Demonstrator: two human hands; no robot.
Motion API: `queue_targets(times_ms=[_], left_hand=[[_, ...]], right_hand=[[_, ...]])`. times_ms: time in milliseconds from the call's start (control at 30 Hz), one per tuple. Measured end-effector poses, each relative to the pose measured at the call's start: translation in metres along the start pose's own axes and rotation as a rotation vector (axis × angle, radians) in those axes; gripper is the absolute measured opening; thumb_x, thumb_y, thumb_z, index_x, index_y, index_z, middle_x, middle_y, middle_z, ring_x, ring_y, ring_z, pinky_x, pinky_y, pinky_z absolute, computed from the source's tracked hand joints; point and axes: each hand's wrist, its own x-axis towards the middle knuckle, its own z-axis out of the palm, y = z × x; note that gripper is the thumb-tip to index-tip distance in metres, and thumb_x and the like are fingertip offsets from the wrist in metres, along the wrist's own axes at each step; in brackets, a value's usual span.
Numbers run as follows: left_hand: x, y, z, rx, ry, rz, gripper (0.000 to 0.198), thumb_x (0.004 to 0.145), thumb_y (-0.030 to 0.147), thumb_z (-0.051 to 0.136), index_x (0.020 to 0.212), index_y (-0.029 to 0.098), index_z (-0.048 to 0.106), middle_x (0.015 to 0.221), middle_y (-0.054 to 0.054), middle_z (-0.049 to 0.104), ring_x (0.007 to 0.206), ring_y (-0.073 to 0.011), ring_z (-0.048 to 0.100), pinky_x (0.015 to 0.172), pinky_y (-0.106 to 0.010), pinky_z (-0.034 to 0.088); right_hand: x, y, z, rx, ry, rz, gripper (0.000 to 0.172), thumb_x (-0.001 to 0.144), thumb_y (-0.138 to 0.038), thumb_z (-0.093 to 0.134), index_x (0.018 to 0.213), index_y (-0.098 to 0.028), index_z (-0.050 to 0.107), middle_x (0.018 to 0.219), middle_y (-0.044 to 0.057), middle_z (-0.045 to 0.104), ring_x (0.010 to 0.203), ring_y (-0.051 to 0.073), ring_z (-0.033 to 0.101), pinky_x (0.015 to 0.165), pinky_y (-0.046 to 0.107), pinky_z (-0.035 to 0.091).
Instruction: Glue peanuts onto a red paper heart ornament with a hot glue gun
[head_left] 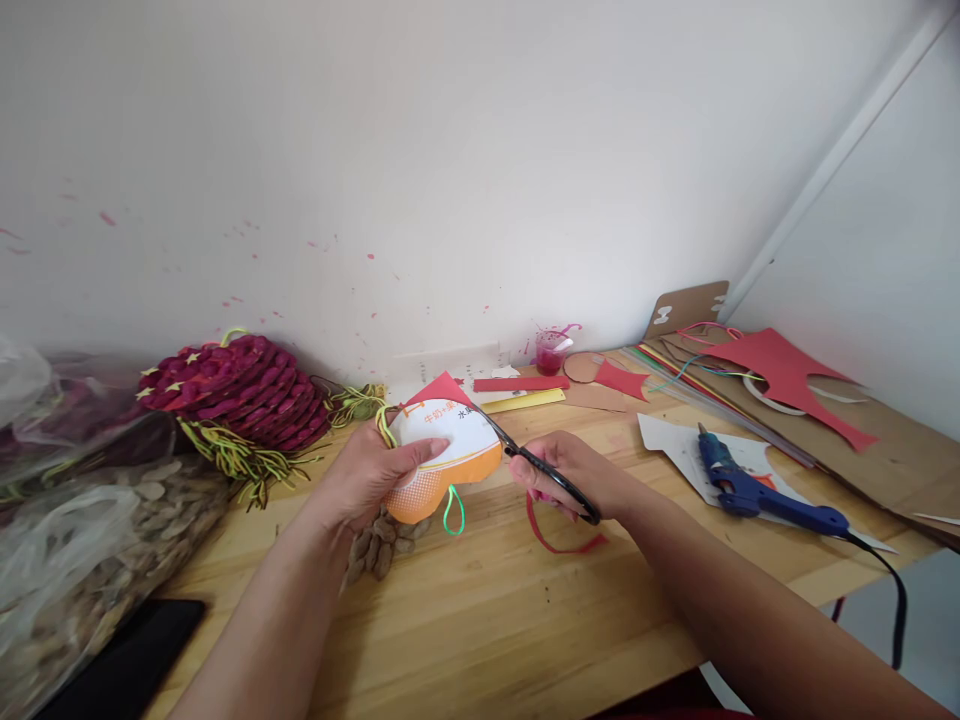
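My left hand (379, 465) grips a rounded cardboard cutout (454, 438) with a white and orange printed face. Red paper (442, 388) shows along its far edge. A green cord loop (454, 511) hangs from the cutout's near side, and yellow cord sits by my left fingers. My right hand (570, 468) is closed round black-handled scissors (551, 477), whose blades meet the cutout's right edge. A curled red paper strip (559, 545) hangs below my right hand. Several brown shells (381, 545), peanut-like, lie on the table under the cutout.
A blue glue gun (765, 490) rests on white card at right, its cord running over the edge. Red paper scrap (787, 370) lies on cardboard (892, 440). A cup of magenta liquid (551, 352) stands by the wall. Left are purple bundles (240, 390), a bag (112, 540) and a black flat object (127, 660).
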Motion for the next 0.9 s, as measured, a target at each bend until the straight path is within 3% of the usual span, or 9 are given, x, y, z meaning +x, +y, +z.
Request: queue_targets(times_ms=[367, 667, 900], left_hand=[[0.002, 0.000, -0.005, 0.007, -0.041, -0.056, 0.049, 0.054, 0.029, 0.102, 0.096, 0.016, 0.080, 0.096, -0.007, 0.082, 0.077, -0.0190, 0.073, 0.072, -0.028, 0.060], [0.005, 0.002, -0.008, -0.028, -0.058, -0.068, 0.050, 0.051, 0.026, 0.103, 0.094, 0.015, 0.079, 0.089, -0.006, 0.080, 0.075, -0.0179, 0.071, 0.070, -0.027, 0.058], [0.005, 0.001, -0.014, -0.032, -0.085, -0.076, 0.052, 0.055, 0.029, 0.102, 0.099, 0.014, 0.078, 0.096, -0.008, 0.081, 0.081, -0.0185, 0.072, 0.076, -0.028, 0.058]], right_hand=[[-0.001, -0.001, 0.002, 0.022, 0.020, -0.010, 0.062, 0.079, -0.071, 0.073, 0.060, -0.022, 0.041, 0.052, -0.007, 0.035, 0.045, 0.007, 0.029, 0.044, 0.024, 0.017], [0.000, -0.001, 0.004, -0.037, 0.073, 0.005, 0.061, 0.080, -0.064, 0.076, 0.057, -0.021, 0.040, 0.053, -0.006, 0.034, 0.049, 0.008, 0.030, 0.048, 0.026, 0.017], [0.002, 0.003, 0.007, -0.037, 0.074, -0.009, 0.054, 0.083, -0.057, 0.076, 0.060, -0.021, 0.043, 0.053, -0.007, 0.035, 0.048, 0.008, 0.030, 0.049, 0.026, 0.017]])
